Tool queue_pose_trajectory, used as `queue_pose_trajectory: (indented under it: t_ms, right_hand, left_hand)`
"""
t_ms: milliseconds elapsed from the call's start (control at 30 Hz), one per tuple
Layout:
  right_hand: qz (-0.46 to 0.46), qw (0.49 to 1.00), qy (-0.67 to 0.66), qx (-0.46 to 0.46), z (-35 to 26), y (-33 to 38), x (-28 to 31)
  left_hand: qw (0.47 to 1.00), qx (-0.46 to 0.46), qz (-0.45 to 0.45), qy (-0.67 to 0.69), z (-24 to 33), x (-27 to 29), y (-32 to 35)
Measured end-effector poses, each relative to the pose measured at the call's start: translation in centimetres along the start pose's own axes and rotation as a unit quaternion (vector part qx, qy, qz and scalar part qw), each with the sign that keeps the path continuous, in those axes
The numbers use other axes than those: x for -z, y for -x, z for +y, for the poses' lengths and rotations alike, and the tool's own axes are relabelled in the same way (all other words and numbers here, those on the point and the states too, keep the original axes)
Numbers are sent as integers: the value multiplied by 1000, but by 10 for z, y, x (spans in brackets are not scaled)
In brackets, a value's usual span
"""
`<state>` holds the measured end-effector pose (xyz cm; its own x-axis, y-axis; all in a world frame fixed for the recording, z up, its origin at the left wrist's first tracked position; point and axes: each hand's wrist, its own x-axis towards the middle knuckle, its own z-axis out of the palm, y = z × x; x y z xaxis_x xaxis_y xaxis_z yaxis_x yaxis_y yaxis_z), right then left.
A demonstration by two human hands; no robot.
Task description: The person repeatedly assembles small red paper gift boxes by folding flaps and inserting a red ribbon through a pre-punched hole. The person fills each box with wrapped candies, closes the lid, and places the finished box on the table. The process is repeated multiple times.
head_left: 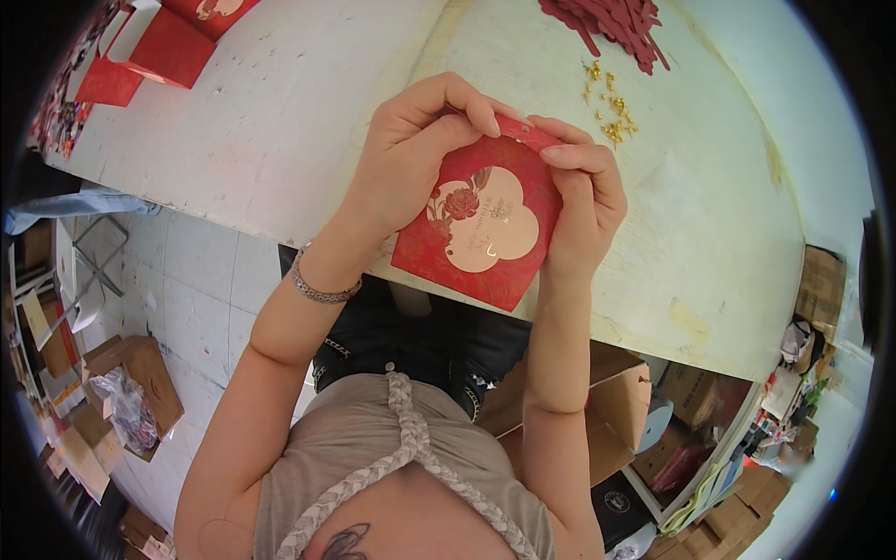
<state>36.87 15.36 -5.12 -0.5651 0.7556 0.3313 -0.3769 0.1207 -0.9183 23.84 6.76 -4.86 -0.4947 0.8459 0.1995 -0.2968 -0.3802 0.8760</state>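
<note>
Above the near edge of the table I hold a red printed card (pixel 417 246), tilted, with a pale four-lobed flower shape and a darker floral print on its face. A small hole shows near its top edge. My left hand (pixel 420 140) grips the top left part, with thumb and forefinger bent over the edge. My right hand (pixel 586 191) pinches the upper right edge, thumb on the front and fingers behind. The card's back is hidden, so I cannot tell how thick it is.
Several small gold fasteners (pixel 612 117) lie on the pale table (pixel 691 224), beyond my right hand. Past them is a pile of dark red strips (pixel 621 26). Red boxes (pixel 168 47) stand at the far left. An open cardboard box (pixel 597 411) sits below the table at right.
</note>
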Motion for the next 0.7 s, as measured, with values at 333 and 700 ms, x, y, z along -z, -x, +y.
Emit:
queue_pose_trajectory:
  t_ms: [333, 700]
  right_hand:
    - [82, 994, 21, 69, 4, 14, -7]
    - [-31, 958, 264, 112, -24, -2, -6]
  left_hand:
    - [987, 74, 13, -141, 17, -2, 13]
    - [980, 59, -20, -188, 27, -1, 8]
